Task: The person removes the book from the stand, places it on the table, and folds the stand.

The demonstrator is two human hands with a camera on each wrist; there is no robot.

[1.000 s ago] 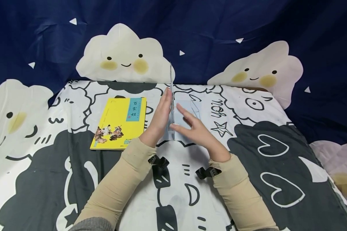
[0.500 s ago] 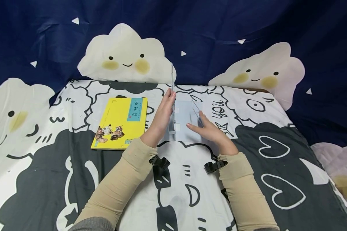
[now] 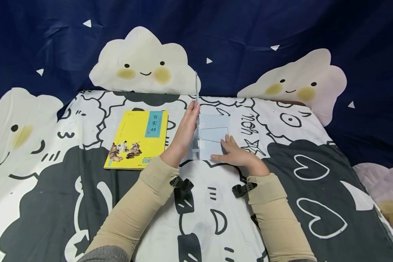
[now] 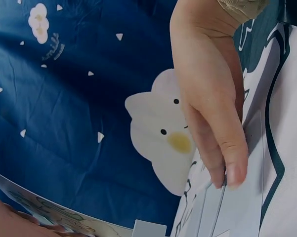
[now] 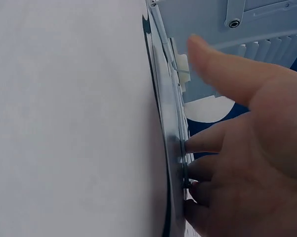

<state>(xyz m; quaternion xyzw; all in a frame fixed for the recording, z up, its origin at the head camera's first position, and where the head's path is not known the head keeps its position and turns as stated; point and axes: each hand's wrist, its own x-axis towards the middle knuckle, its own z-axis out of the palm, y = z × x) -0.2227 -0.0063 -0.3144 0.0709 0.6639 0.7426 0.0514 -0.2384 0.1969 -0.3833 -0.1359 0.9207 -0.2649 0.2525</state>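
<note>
A pale blue folding book stand has its base plate (image 3: 213, 122) flat on the cloth, and its upright panel (image 3: 197, 87) is seen edge-on in the head view. My left hand (image 3: 182, 133) lies with straight fingers along the panel's left side. In the left wrist view the panel's outer face carries a printed picture (image 4: 74, 217). My right hand (image 3: 235, 153) is at the base's right edge, fingertips touching a thin wire frame (image 3: 214, 128) that lies over the plate. The right wrist view shows that thumb (image 5: 222, 71) held apart from the fingers.
A yellow book (image 3: 135, 142) with a blue title label lies left of the left hand. A patterned black-and-white cloth (image 3: 196, 218) covers the table. Behind it hangs a dark blue curtain (image 3: 226, 32) with cloud faces.
My right hand has moved right, away from the upright panel, to the base's edge. The wire frame, tilted up before, now lies low over the plate. My left hand stays against the panel.
</note>
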